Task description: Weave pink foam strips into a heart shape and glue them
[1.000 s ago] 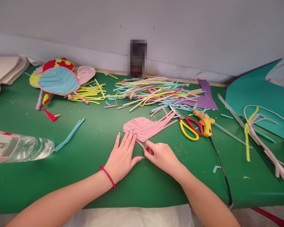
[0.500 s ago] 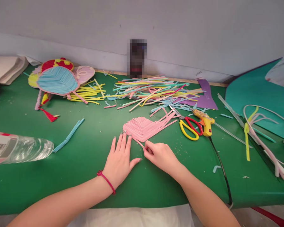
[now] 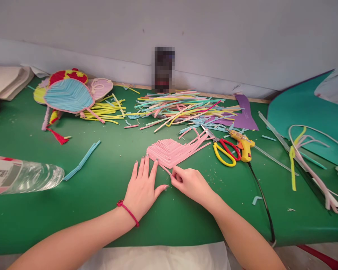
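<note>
A pink leaf-shaped panel of pipe cleaners (image 3: 169,153) lies flat on the green table, with loose ends fanning out to the right. My left hand (image 3: 142,187) rests flat and open, fingers spread, its fingertips at the panel's near-left edge. Along the near edge runs a pink pipe cleaner (image 3: 165,170), and my right hand (image 3: 192,184) pinches its end between thumb and curled forefinger. Scissors (image 3: 227,152) with red and yellow handles lie right of the panel, their blades touching or close to the loose ends.
A yellow glue gun (image 3: 245,147) sits beside the scissors, its cord hanging off the near edge. Behind is a heap of coloured pipe cleaners (image 3: 183,108). Leaf-shaped fans (image 3: 69,95) stand back left, above a bottle (image 3: 25,175) on its side. Teal sheet (image 3: 307,112) at right.
My left hand's fingers have shifted slightly, the forefinger moving a little right along the panel's edge. The right hand keeps its pinch in nearly the same place.
</note>
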Available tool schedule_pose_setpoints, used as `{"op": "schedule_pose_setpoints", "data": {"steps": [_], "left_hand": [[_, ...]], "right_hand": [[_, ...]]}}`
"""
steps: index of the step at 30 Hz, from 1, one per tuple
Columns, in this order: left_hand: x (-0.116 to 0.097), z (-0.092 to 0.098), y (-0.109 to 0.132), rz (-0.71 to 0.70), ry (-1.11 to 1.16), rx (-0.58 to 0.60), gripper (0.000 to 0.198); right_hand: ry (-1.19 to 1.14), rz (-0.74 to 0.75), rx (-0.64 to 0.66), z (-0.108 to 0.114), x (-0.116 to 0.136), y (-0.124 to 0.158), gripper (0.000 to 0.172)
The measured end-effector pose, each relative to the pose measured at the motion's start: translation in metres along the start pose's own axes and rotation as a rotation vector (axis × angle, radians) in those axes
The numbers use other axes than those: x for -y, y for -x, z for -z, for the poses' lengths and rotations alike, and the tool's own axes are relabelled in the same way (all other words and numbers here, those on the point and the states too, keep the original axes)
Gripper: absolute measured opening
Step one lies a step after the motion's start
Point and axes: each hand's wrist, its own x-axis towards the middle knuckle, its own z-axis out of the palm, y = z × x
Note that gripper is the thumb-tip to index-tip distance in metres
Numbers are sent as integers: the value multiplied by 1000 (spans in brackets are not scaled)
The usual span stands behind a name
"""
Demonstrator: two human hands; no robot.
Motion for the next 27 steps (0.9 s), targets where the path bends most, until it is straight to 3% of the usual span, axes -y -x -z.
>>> {"op": "schedule_pose_setpoints", "data": {"steps": [27], "left_hand": [[-1,0,1,3,13,-27,77]], "right_hand": [[-51,-16,50,2,-1,-1,9]]}}
